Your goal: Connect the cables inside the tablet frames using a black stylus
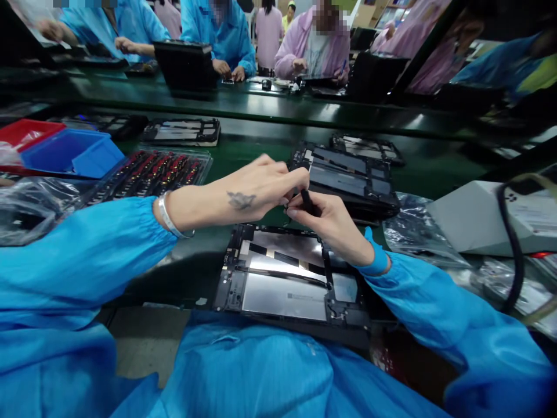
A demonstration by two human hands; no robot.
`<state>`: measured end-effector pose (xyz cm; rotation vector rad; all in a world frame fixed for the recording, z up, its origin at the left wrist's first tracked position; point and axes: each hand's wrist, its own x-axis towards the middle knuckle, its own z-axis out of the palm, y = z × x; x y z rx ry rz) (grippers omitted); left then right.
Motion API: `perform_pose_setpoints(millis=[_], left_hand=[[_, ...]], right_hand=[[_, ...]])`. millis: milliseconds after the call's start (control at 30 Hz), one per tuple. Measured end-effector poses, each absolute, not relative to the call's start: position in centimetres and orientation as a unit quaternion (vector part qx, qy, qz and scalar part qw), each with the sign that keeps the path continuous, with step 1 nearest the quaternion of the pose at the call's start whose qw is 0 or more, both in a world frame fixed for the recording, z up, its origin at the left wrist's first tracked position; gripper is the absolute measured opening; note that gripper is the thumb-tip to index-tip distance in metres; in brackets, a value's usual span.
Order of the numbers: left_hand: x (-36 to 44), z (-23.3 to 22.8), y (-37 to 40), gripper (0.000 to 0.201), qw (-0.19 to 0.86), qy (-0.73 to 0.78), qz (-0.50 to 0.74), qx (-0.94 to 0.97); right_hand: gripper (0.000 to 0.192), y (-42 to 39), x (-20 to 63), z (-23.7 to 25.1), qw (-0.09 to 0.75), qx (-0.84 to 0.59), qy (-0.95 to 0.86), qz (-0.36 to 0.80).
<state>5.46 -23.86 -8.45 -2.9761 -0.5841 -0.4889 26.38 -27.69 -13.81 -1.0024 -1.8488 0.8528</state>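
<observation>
The right hand (333, 223) has its grip clamped on a small black part (307, 201), and the left hand (256, 186) pinches the same part from the other side. Both hover just above an open tablet frame (287, 278) lying on the green bench (261, 145). A stack of similar frames (348, 177) sits just behind, a tray of components (148, 171) to the left.

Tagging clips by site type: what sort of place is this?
Most likely an electronics assembly line. An opened tablet chassis lies under the right hand and left hand, which pinch a small black part; more chassis sit on the green belt, with gowned co-workers opposite.
</observation>
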Motion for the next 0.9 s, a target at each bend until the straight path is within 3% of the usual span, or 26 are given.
perform_pose_setpoints(millis=[133, 233, 600, 733, 900], left_hand=[[5.1, -9.8, -25.2, 0.017, 0.241, -0.229, -0.246, -0.91], [5.0, -10.7, -25.9, 0.018, 0.292, -0.23, -0.239, -0.897], [5.8, -11.8, -27.7, 0.029, 0.304, -0.225, -0.204, -0.903], [4.7, -12.9, -26.3, 0.025, 0.259, -0.282, -0.196, -0.903], [-0.7, -13.5, -21.8, 0.022, 0.175, -0.428, -0.098, -0.881]], right_hand=[[0.016, -28.1, 26.2, -13.7, 0.461, -0.405, -0.717, 0.331], [0.016, -28.6, 26.0, -13.8, 0.463, -0.42, -0.731, 0.275], [0.009, -29.6, 25.8, -14.4, 0.412, -0.415, -0.799, 0.137], [0.01, -29.6, 25.8, -14.9, 0.383, -0.434, -0.8, 0.16], [0.013, -28.8, 26.1, -15.3, 0.377, -0.47, -0.767, 0.221]])
